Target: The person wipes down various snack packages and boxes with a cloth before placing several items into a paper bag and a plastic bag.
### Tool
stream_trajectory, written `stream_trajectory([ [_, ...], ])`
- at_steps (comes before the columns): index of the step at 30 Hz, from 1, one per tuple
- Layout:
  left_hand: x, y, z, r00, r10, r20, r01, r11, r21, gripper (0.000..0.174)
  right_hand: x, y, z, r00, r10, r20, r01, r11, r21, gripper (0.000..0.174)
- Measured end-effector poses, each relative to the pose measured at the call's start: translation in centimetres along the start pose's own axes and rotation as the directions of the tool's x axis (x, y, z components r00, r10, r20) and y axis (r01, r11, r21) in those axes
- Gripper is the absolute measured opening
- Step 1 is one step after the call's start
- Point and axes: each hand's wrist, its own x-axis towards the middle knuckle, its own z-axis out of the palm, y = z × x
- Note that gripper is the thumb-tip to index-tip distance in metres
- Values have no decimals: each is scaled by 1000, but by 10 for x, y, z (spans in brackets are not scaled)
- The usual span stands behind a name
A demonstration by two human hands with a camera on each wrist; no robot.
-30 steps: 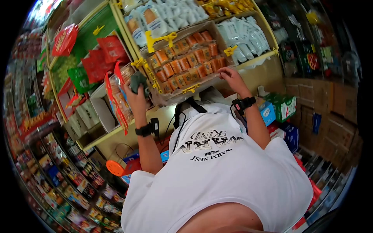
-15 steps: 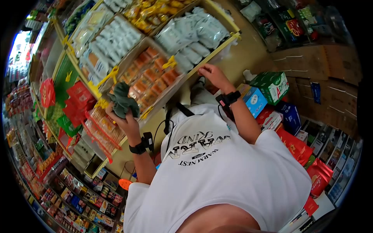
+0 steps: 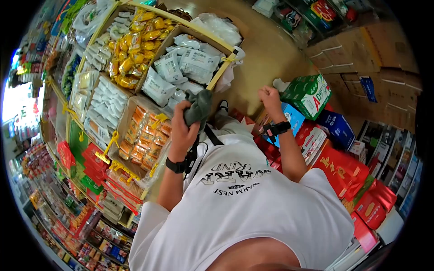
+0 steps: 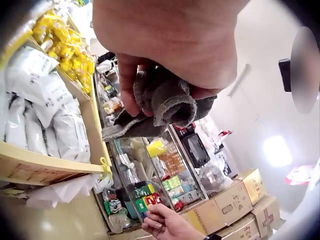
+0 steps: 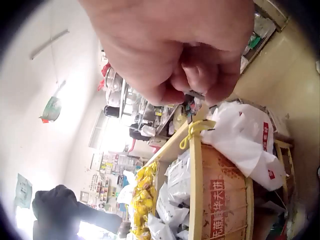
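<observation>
Grey-green cloth, bunched, is clamped in the curled fingers of the left hand, near the bin edge and the white packets. The right hand, loosely curled, shows nothing held. Judged step: carrying the cloth alongside the bins; the next move calls for a secure grip and clearance from the packets.

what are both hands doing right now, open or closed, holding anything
Left hand: closed on a bunched dark cloth.
Right hand: open, fingers loosely curled, nothing visible in it.
</observation>
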Motion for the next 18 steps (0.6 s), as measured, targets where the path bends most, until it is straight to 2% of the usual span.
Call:
stream_trajectory([
  [4,35,9,21,993,54,109,-51,998,-31,40,-3,13,-23,982,111,-151,-109,994,19,37],
  [6,49,10,29,986,60,156,-58,998,-22,40,-6,20,-30,977,47,-206,-40,998,40,30],
  [8,61,9,35,978,23,206,-12,998,-54,40,-9,21,-36,967,61,-247,-52,998,43,27],
  [10,76,4,40,972,107,210,-106,994,-16,41,-6,23,-41,959,67,-275,-57,997,42,25],
  [12,88,-2,42,968,103,230,-101,995,-21,42,3,34,-44,926,23,-378,-7,999,43,20],
  [13,95,-5,44,958,106,268,-100,994,-36,42,10,41,-49,902,0,-432,-5,1000,-9,10],
  [14,98,-7,44,948,101,302,-91,995,-48,42,15,48,-50,906,13,-424,-16,1000,-4,10],
  [16,105,-9,42,941,48,334,-51,999,3,42,22,31,-54,852,60,-520,25,988,154,7],
  [18,113,-12,42,932,16,361,-28,999,28,42,34,29,-56,853,76,-516,27,981,190,2],
])
